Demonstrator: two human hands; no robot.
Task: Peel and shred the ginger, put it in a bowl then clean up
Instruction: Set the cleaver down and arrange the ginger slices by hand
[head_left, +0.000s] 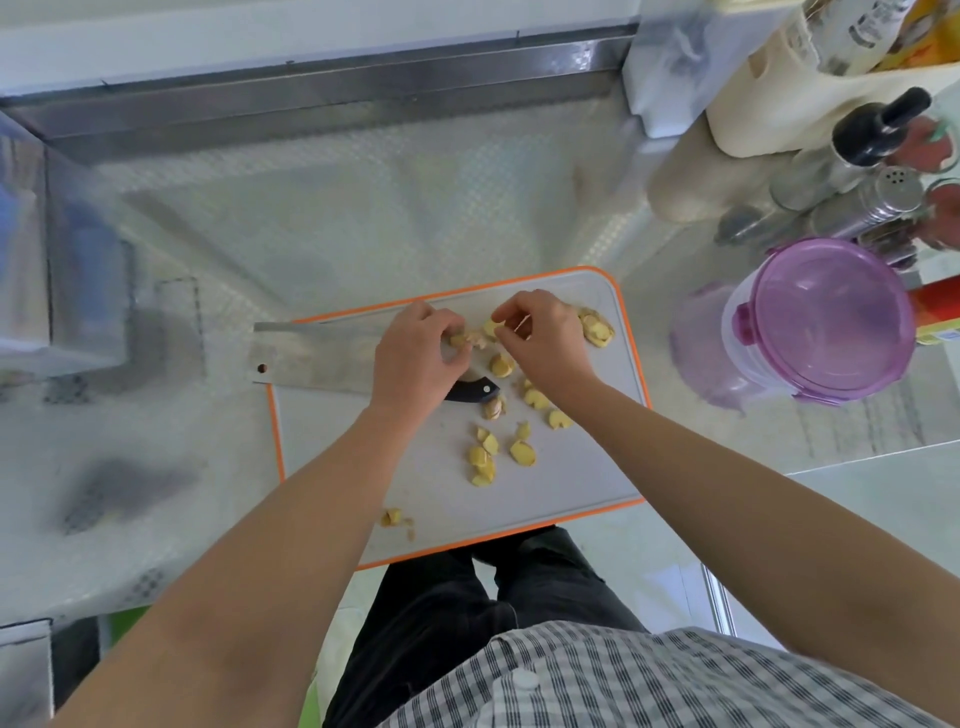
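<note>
A white cutting board with an orange rim (571, 483) lies on the counter in front of me. Several yellow ginger pieces (522, 452) are scattered over it, with a small heap at the far right corner (596, 327). A cleaver (311, 358) rests flat across the board's left side, its black handle (475, 391) partly hidden under my left wrist. My left hand (415, 358) grips a small ginger piece (467, 339) in curled fingers. My right hand (545, 338) pinches another ginger piece (491, 327) right beside it.
A purple-lidded plastic container (826, 322) stands to the right of the board. Behind it are spice shakers (878, 202), a black-capped bottle (878, 124) and a cream holder (769, 109). A metal box (62, 270) sits at the left. A steel ledge (311, 88) runs along the back.
</note>
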